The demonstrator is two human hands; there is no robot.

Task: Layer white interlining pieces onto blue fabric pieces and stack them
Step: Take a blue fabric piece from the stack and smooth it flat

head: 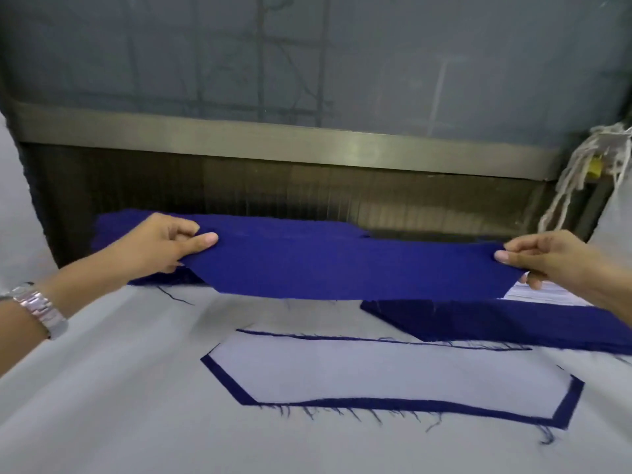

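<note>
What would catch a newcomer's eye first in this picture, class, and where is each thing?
First, the long blue fabric piece stretched across the middle, pinched at its ends by the left hand and the right hand. Below it, on the grey table, a white interlining piece lies on a second blue piece, whose edge frames it.

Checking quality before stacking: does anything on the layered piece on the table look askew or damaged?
The white interlining sits off-centre on its blue fabric piece: the blue margin is broad along the near edge, thin along the far one. Loose threads fray from the near edge.
</note>
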